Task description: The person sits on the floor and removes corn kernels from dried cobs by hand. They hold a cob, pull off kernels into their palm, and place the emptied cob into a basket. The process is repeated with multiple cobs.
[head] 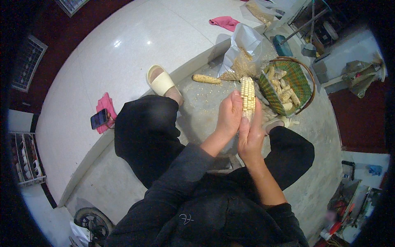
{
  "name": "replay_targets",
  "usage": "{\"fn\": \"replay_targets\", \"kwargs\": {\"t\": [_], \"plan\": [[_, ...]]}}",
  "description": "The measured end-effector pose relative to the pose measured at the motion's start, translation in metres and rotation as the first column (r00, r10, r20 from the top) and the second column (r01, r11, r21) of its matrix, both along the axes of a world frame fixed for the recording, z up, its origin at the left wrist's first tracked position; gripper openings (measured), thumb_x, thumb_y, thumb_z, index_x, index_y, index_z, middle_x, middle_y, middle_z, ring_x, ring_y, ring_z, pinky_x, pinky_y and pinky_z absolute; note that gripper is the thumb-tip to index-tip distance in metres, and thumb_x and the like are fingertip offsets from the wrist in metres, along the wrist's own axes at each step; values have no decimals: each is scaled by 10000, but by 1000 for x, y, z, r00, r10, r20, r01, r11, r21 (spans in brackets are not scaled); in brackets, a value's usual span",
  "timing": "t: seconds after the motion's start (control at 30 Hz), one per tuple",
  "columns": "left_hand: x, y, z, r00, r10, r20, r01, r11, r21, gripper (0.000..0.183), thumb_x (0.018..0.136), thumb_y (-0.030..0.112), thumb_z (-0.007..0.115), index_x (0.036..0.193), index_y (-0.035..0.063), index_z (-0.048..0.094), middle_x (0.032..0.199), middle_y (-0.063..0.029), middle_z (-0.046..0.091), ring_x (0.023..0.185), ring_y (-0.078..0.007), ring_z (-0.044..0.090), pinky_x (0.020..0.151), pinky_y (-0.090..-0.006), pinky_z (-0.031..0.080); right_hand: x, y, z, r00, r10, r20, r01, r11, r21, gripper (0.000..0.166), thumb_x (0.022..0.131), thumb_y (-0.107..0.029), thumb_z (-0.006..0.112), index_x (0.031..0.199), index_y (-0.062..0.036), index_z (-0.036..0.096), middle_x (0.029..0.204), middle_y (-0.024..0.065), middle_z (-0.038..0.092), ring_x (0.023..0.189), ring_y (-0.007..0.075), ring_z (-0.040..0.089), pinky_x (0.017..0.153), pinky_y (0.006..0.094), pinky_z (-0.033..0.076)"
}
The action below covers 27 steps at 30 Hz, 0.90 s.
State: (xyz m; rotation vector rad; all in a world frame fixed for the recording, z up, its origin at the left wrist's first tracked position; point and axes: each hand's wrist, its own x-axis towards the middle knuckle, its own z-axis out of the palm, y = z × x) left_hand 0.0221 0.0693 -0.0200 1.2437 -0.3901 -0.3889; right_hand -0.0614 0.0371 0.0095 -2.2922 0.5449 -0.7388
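Between my two hands an ear of dried corn (247, 94) stands tip up, with rows of pale kernels on its upper part and a stripped-looking patch near my thumbs. My left hand (229, 113) grips it from the left side. My right hand (251, 136) wraps its lower end, thumb laid along the cob. Just beyond, a plastic sack (239, 40) lies open with loose corn kernels (239, 67) in its mouth. Another ear of corn (206, 79) rests on the concrete floor to the left of the sack. A woven green basket (271, 92) at the right holds several cobs (284, 89).
A raised tiled step (123, 55) runs along the left, bearing a smartphone (99, 119) on a pink cloth (105, 103). Scattered kernels dot the concrete floor (200, 108). Behind the basket stands a long-handled dustpan (281, 44). A wheel (94, 220) is at the lower left.
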Motion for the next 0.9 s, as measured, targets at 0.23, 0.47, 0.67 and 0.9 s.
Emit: {"fn": "replay_targets", "kwargs": {"t": [0.23,0.47,0.67,0.9], "plan": [[-3,0,2,998,44,-39,-43,999,19,407,968,295,319,814,-6,545,677,-81,564,625,-136,500,591,-309,423,-1,1,-6,997,23,67,-24,1000,13,518,910,-189,429,1346,18,238,925,232,614,741,328,640,608,362,490],[-3,2,11,999,23,-48,-25,998,-59,385,964,319,353,859,-1,539,708,-41,546,659,-98,477,601,-274,417,2,3,0,998,25,59,-35,985,168,465,931,-182,379,1314,62,280,1122,227,520,993,271,531,838,337,405],[-1,0,5,998,-56,-41,51,992,-113,370,960,323,367,868,5,531,720,-33,539,669,-99,473,611,-267,415,4,4,7,997,30,67,-46,965,257,449,937,-176,365,1305,72,296,1196,212,491,1081,240,488,920,318,371],[1,1,5,997,-54,60,59,995,-85,366,965,303,344,855,0,517,698,-78,538,639,-145,485,598,-300,410,4,6,11,996,22,84,-40,974,225,437,935,-155,366,1297,82,301,1178,199,504,1054,232,501,906,316,382]]}}
